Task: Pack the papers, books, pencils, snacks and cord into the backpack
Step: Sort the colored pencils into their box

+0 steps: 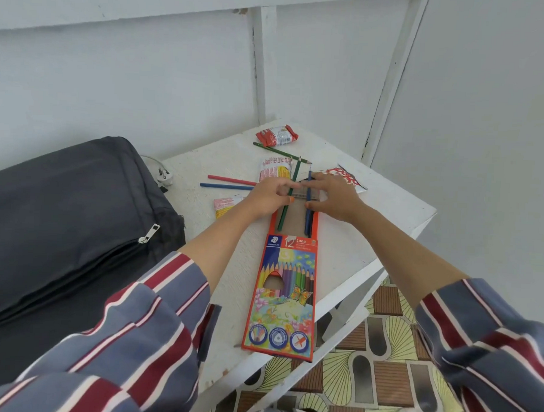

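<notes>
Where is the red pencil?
In the head view, the red pencil lies on the white table, left of the left hand, just beyond the loose blue pencil.

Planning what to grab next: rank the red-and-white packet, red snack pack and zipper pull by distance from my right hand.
1. red-and-white packet, beside the right hand.
2. red snack pack, far corner.
3. zipper pull, on the backpack, left.
</notes>
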